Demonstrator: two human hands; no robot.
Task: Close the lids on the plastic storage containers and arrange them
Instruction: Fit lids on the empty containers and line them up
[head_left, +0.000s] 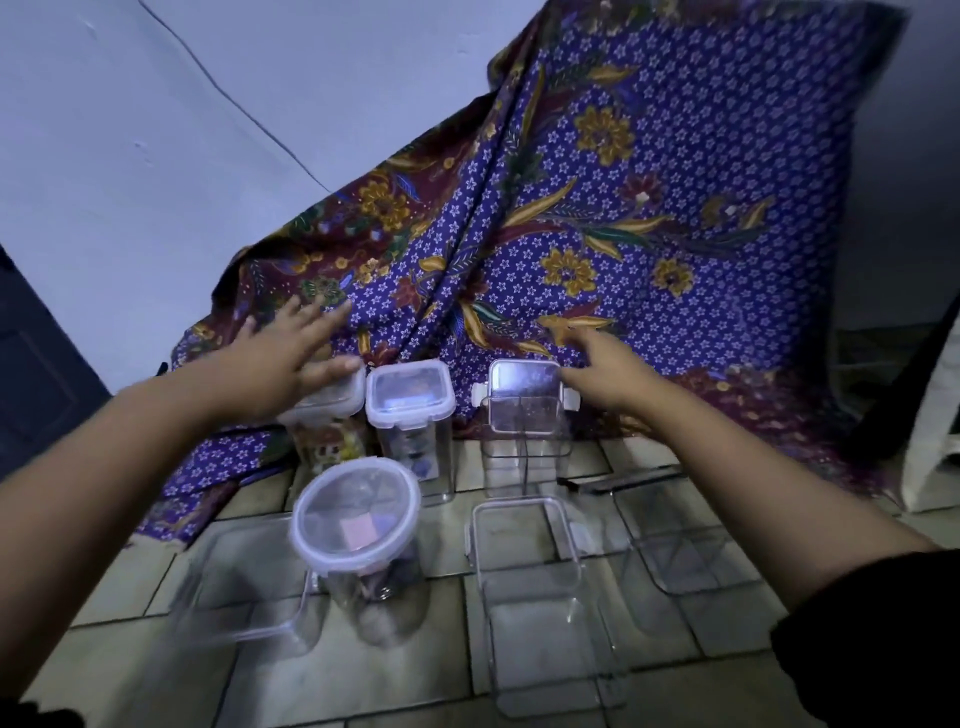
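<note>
While a purple floral batik cloth (649, 218) drapes across the back, clear plastic containers stand on the pale tiled floor (363, 686) — three lidded ones in the rear row, a round-lidded jar (358, 525) and lidless rectangular tubs in front. The left hand (280, 364), fingers spread straight, is over the rear-left square container (324, 410), gripping nothing. The right hand (608, 376) reaches the rear-right container (524, 405) at its white side latch (570, 397) — too blurred to tell whether its fingers pinch it.
</note>
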